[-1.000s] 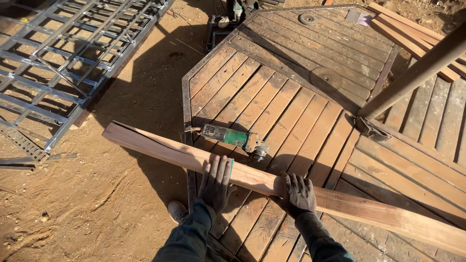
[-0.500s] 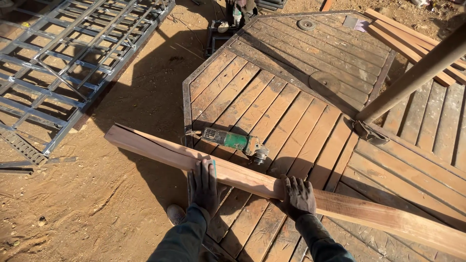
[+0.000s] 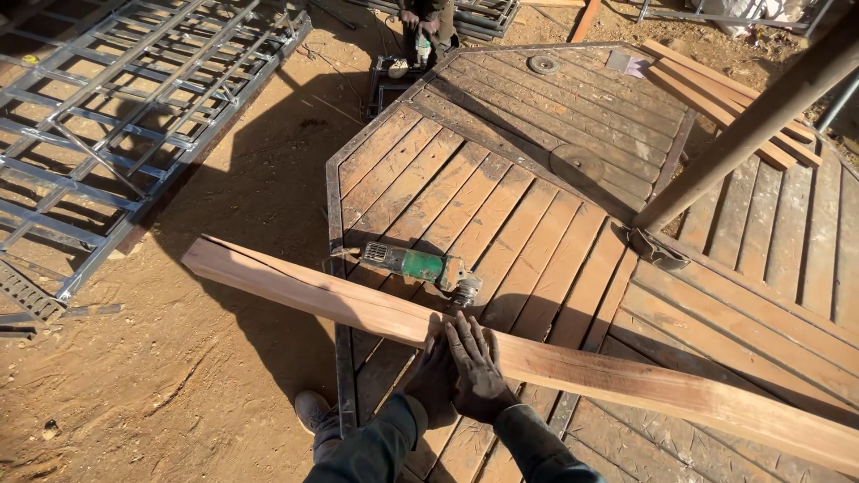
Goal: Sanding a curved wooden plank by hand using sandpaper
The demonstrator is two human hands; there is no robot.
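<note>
A long reddish wooden plank lies slanted across a wooden deck, its left end jutting out over the dirt. My right hand, in a dark glove, rests flat on the plank's near edge with fingers spread. My left hand sits close beside it in shadow, its fingertips against the same edge. Neither hand grips anything. A green angle grinder lies on the deck just beyond the plank, a short way from my fingers.
A rusty metal pole leans across the deck at the right. Metal grid frames lie on the dirt at the left. Loose planks are stacked at the far right. Another person stands at the far edge. My shoe is on the dirt.
My two hands have come together on the plank: the left slid right, the right slid left. The plank and the grinder have stayed where they were.
</note>
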